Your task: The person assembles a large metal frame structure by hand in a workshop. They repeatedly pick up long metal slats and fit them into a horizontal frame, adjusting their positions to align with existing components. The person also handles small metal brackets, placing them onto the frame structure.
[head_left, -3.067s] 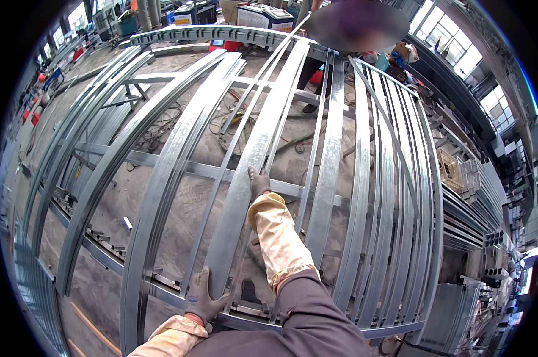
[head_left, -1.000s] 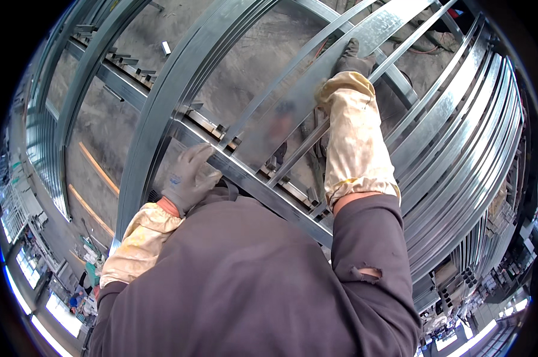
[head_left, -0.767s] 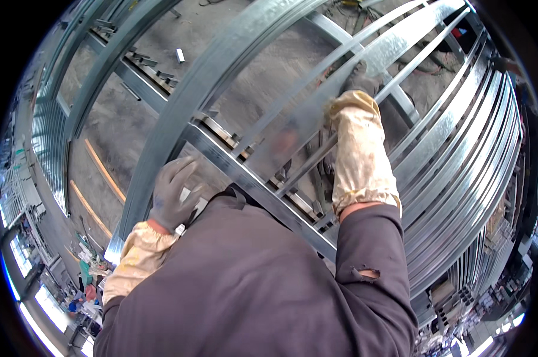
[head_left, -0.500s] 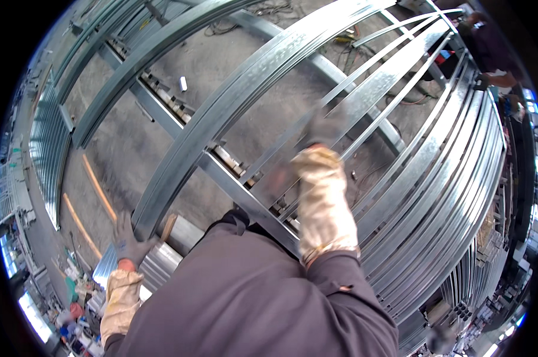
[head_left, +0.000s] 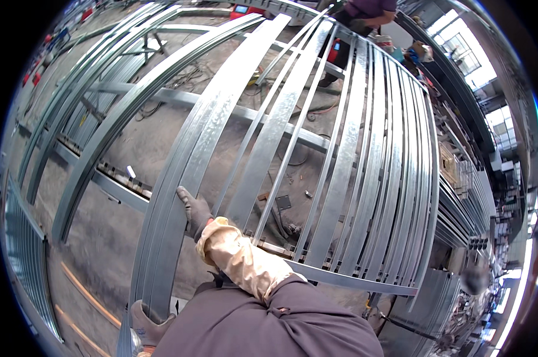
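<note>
Long galvanized steel profiles lie side by side over a metal frame. My right hand [head_left: 195, 213], in a grey glove with a pale cuff, is closed on the right edge of a wide steel profile [head_left: 176, 160] left of the middle. The profile's near end reaches down to my left hand [head_left: 150, 327], also gloved, at the lower edge. The left fingers and thumb spread to either side of that end and grip it; part of this hand is cut off by my body. Further right, narrower and wider profiles [head_left: 340, 196] lie spaced apart.
Crossbars [head_left: 334, 278] run under the profiles. To the left lie more profiles [head_left: 96, 154], a ribbed metal stack [head_left: 31, 262] and two orange strips [head_left: 90, 294] on the floor. Another person [head_left: 367, 15] stands at the far end beside a red machine [head_left: 245, 11].
My right hand has moved left from the narrow profiles onto the wide profile's edge. My left hand has closed round its near end. The view has swung to the right.
</note>
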`<state>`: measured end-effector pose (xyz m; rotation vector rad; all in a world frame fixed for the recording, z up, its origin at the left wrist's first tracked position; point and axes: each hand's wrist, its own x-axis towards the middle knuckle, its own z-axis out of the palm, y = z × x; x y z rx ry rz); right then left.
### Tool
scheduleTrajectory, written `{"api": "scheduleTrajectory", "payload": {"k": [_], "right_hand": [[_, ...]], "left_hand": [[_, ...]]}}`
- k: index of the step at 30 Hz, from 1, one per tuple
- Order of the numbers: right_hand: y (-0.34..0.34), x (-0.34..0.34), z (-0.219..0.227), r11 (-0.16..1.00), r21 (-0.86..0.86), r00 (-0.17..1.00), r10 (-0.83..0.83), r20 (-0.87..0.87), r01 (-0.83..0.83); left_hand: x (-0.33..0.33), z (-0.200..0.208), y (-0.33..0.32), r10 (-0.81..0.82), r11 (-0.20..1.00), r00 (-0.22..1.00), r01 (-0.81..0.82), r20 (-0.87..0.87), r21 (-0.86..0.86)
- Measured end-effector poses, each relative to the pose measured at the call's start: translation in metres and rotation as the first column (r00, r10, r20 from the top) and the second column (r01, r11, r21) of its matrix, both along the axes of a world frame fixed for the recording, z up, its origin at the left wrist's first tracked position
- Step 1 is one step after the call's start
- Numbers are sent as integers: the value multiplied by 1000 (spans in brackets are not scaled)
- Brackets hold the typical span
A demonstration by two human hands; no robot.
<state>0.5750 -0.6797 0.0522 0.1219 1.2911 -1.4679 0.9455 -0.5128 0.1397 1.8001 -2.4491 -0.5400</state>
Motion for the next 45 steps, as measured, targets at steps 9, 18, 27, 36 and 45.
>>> {"api": "scheduleTrajectory", "payload": {"k": [9,18,27,36,45], "right_hand": [[6,-187,-16,959,-179,911,-267,-314,220],[64,-432,-51,957,-70,654,-245,-716,283],[100,-495,-73,965,-48,681,-218,-699,259],[121,-469,-84,967,235,715,97,-692,96],[138,-413,-86,882,415,514,255,-819,225]], "left_hand": [[-146,75,-67,-223,880,890,360,-397,312],[-349,-42,-5,-301,873,831,437,-467,215],[-425,-65,29,-210,760,788,504,-579,410],[-439,-78,30,-241,727,824,503,-512,468],[-417,-47,-34,-504,737,747,634,-434,234]]}}
